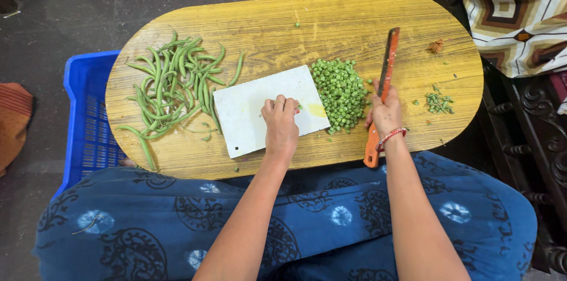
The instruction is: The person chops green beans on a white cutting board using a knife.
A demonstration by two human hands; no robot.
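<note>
On the yellow bench (pixel 354 15) | left hand (pixel 280 124) curled, fingertips pressing the white cutting board (pixel 248 112); right hand (pixel 384 114) grip closed on knife (pixel 387 65), blade pointing away | chopped beans (pixel 341 92) between both hands; whole beans (pixel 171 80) lie left, nearer the left hand

Looked wooden and grained, with a yellow matt finish: table (pixel 354 15). Smooth white plastic: board (pixel 248 115). Perforated glossy blue plastic: crate (pixel 88 115). Orange plastic handle: knife (pixel 381 95).

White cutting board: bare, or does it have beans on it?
Nearly bare. The white cutting board shows only the left hand resting on it; the chopped beans are heaped beside its right edge.
</note>
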